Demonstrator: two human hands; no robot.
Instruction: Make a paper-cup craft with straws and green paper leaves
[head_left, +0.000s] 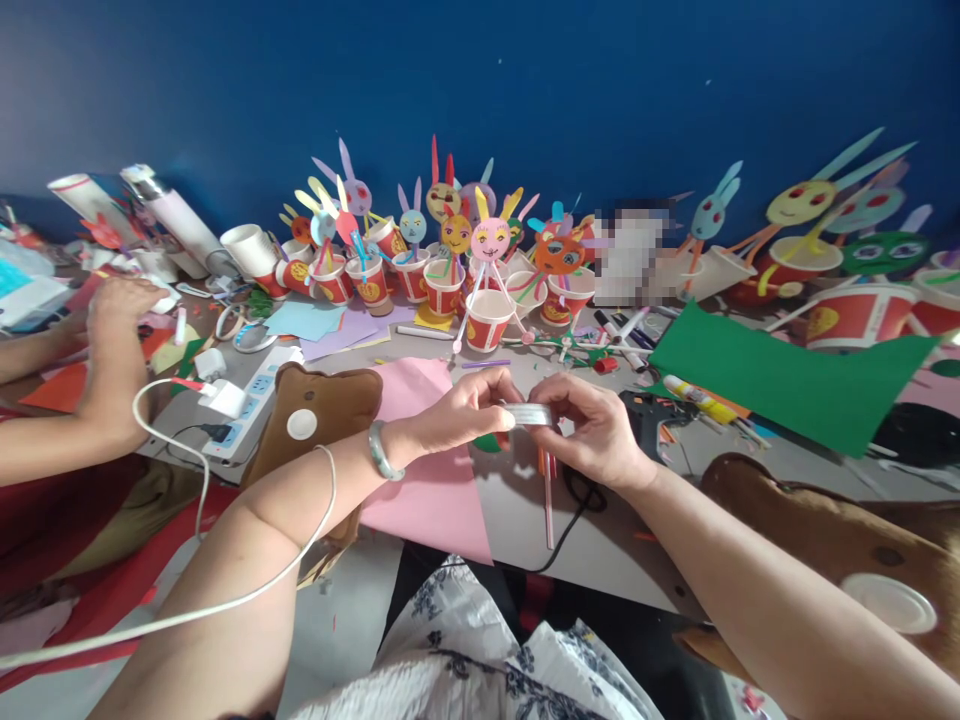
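Holding a flat silvery roll (530,413) between two hands, rim facing the wearer, above the table. Left hand (480,408): thumb and index nearly closed, pinching the roll's left end. Right hand (596,425): thumb and curled fingers around its right end; gap is just the roll's thickness. Can't tell what the hidden fingertips are doing behind it.

Below the left fingers: a green piece (491,443), partly covered. Left of that, a pink sheet (424,480) runs under the left wrist, which wears a bracelet (384,452). Just below the right fingers: thin straws (549,505), with a black cable (576,518) beside them.

Beyond the fingers: a paper cup (489,318) carrying a pink rabbit face (491,240), more like it around. Right of the fingers: glue stick (697,398), then a big green sheet (780,370). Well left of the fingers: power strip (259,400), and past it a co-worker's hand (124,298).
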